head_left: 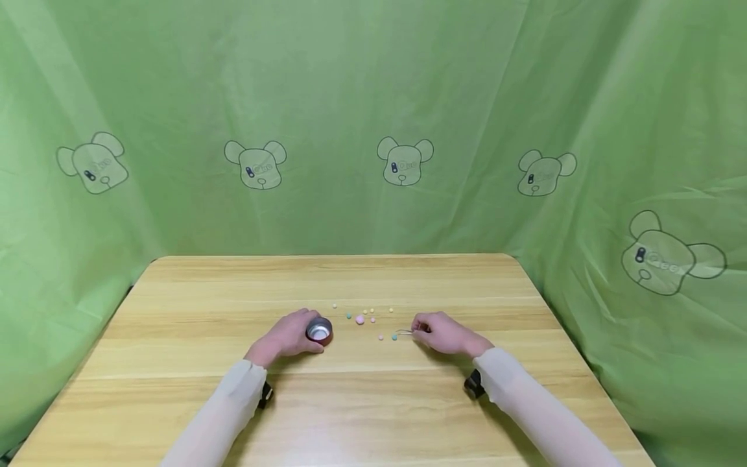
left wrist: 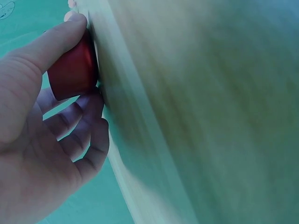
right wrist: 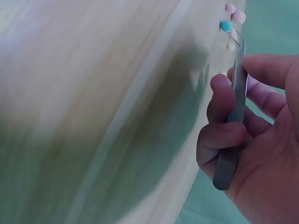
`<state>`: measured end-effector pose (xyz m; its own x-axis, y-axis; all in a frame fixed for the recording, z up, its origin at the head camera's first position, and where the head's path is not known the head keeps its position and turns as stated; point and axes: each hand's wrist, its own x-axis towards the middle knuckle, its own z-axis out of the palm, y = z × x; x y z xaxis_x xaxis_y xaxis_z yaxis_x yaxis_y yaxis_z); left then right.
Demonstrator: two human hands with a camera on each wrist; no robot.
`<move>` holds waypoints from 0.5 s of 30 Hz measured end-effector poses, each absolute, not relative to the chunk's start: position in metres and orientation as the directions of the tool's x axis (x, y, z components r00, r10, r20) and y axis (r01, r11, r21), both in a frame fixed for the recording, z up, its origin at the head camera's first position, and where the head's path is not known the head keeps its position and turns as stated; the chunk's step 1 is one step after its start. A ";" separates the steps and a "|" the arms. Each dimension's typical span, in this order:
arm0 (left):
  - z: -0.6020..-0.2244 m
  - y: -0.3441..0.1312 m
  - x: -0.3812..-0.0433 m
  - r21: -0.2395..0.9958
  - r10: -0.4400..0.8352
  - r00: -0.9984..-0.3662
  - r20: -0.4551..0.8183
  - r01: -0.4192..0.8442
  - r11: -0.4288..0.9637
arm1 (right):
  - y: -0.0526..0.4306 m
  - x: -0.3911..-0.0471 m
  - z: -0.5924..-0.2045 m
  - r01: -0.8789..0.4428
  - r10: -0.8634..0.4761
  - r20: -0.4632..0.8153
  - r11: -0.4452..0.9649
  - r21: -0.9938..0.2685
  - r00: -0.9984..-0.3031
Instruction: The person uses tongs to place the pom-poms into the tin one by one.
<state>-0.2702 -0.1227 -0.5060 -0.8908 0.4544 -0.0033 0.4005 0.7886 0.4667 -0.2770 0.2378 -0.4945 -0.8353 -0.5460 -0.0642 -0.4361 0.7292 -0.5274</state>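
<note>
My left hand [head_left: 292, 334] grips a small round tin [head_left: 319, 331], red outside and silvery inside, that stands on the table with its open top up. In the left wrist view the thumb lies along the near side of its red wall [left wrist: 74, 70]. Metal tweezers [right wrist: 237, 93] are held in my right hand [head_left: 442, 332], with the other fingers curled round the shank. Their bent tips point left, close to a teal ball [head_left: 394, 337]. A pale pink ball [head_left: 381, 337] lies just left of that one.
Several more small balls lie between the hands, among them a larger pink ball [head_left: 360, 320], a second teal ball [head_left: 349, 316] and a yellow ball [head_left: 391, 310]. The wooden table [head_left: 327, 408] is enclosed by a green curtain [head_left: 332, 78] printed with bear heads.
</note>
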 end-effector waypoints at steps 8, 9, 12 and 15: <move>-0.504 -0.122 -0.271 0.468 0.451 -0.893 -0.011 0.394 0.791 | 0.235 -0.274 -0.494 -0.446 -0.557 -0.070 0.728 -0.520 -0.828; -0.504 -0.122 -0.271 0.469 0.450 -0.893 -0.012 0.393 0.791 | 0.235 -0.274 -0.495 -0.446 -0.557 -0.070 0.728 -0.521 -0.828; -0.505 -0.122 -0.271 0.469 0.449 -0.893 -0.011 0.392 0.791 | 0.236 -0.273 -0.495 -0.447 -0.561 -0.067 0.720 -0.531 -0.825; -0.506 -0.123 -0.271 0.466 0.449 -0.894 -0.009 0.394 0.792 | 0.236 -0.273 -0.496 -0.456 -0.571 -0.065 0.714 -0.531 -0.819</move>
<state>-0.2711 -0.1229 -0.5063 -0.8935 0.4489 -0.0086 0.3936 0.7924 0.4661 -0.2734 0.2365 -0.4962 -0.8187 -0.5706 -0.0647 -0.4559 0.7144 -0.5307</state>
